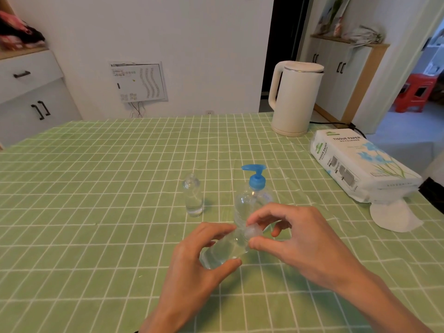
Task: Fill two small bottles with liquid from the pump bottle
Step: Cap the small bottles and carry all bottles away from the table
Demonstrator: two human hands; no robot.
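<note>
Left hand [192, 258]: fingers curled round a tilted clear small bottle [223, 251], held above the green checked tablecloth [96, 188]. Right hand [300, 239]: thumb and forefinger pinched on its clear cap [252, 231]. Pump bottle [252, 198], blue-topped, upright just behind; second small bottle [193, 195] upright to its left.

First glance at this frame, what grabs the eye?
Both hands at bottom centre: the left hand holds a small clear bottle tilted, the right hand pinches its cap. Just behind stands the blue-topped pump bottle; a second small bottle stands upright to its left on the green checked tablecloth.
</note>
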